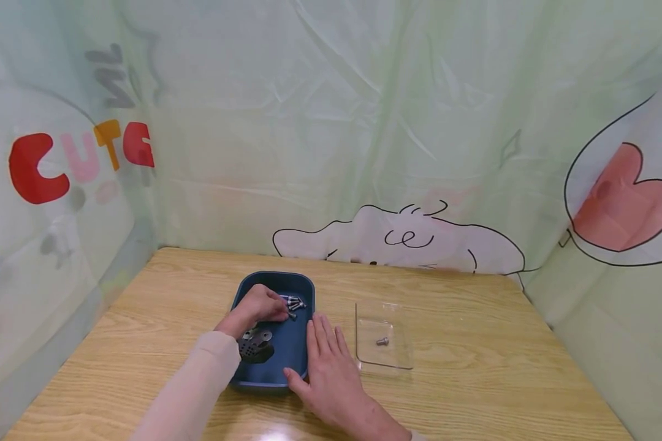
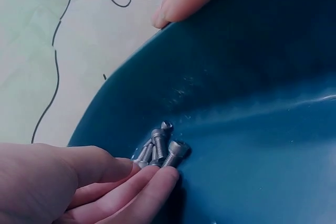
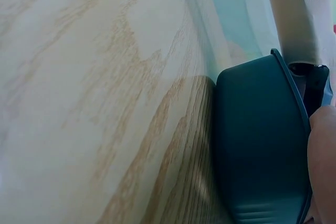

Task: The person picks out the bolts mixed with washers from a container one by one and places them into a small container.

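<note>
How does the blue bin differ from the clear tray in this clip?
The blue bin is opaque; the clear tray is see-through and looks smaller. The bin holds several screws and a dark perforated part; the tray holds a single screw. The left hand reaches into the bin; neither hand is inside the tray. Both stand on the wooden table.

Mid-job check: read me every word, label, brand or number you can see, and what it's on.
"CUTE": colored letters on the fabric wall, left in the head view.
Gray letter-like marks above it: too blurred to read.
Blue bin, clear tray, screws: no readable text.
</note>
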{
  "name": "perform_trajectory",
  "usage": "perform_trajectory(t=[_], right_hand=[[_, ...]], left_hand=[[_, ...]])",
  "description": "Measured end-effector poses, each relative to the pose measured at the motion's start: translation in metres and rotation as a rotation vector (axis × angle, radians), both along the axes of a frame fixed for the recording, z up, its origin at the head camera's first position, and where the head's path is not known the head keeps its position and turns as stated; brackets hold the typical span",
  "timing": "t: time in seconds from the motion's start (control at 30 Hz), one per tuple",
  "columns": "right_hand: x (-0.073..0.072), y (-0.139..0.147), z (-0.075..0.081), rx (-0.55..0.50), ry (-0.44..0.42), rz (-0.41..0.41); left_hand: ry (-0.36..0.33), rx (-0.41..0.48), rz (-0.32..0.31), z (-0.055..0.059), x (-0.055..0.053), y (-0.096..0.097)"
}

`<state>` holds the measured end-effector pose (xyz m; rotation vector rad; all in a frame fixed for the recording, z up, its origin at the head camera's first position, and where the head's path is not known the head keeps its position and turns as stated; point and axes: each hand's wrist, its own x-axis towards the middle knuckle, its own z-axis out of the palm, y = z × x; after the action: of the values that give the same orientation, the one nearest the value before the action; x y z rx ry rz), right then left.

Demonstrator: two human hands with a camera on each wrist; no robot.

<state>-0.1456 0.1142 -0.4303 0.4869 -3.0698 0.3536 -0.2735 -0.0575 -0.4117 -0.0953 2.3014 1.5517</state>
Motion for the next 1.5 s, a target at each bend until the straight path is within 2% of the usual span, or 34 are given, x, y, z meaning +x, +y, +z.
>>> perform_trajectory(t=[0.33,0.5,0.7,1.07,1.23,1.5], right_hand=[[0.0,0.001,0.0,-0.002,-0.014,-0.007],[0.0,0.001,0.0,-0.01,-0.022,-0.005],[-0.001,0.002,0.001,-0.009,-0.033,-0.01],[0.0,0.003,0.0,-0.013,-0.021,0.002],[0.0,0.003,0.0,-0.019,-0.02,0.005],[0.001,0.002,0.001,-0.021,-0.021,0.01]], left_hand=[[-0.047,0.104,-0.002,-0.004,0.001,0.006],[-0.04,0.086,0.001,-0.004,0.001,0.006],[-0.064,0.061,-0.003,-0.002,0.002,0.004],[-0.066,0.131,-0.027,-0.006,0.001,0.016],[-0.082,0.142,-0.019,-0.007,-0.001,0.02],[-0.068,0.151,-0.04,-0.007,0.0,0.026]])
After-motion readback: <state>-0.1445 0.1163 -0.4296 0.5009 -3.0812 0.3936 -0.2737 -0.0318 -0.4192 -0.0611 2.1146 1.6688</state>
